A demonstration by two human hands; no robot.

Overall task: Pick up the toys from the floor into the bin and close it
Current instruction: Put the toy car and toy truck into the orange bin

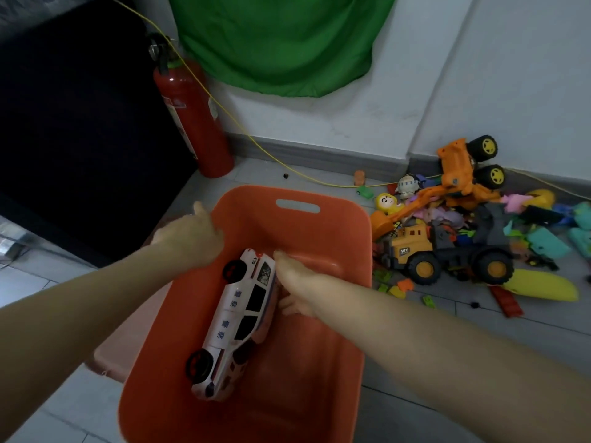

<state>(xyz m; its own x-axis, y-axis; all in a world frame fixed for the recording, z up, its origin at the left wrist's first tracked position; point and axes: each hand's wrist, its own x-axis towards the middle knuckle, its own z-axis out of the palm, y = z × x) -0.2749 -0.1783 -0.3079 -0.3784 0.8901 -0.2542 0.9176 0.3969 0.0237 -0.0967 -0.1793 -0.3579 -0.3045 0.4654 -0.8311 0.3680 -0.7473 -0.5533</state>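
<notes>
The first toy is going in: the white car (238,324) lies tilted inside the orange bin (348,238), the right hand (295,282) beside it at 3 o'clock, seemingly gripping it, though its fingers are hidden behind the car. The left hand (192,233) rests at the bin's 10 o'clock rim; whether it grips is unclear. Next, probably: release, then reach to the toy pile (463,231) at 2 o'clock. No lid is clearly identifiable.

A red fire extinguisher (192,116) stands on the tiled floor (415,318) beside a dark panel (80,123). A green cloth (281,39) hangs on the white wall (479,75). A yellow cord (230,118) trails along the grey skirting board (319,156).
</notes>
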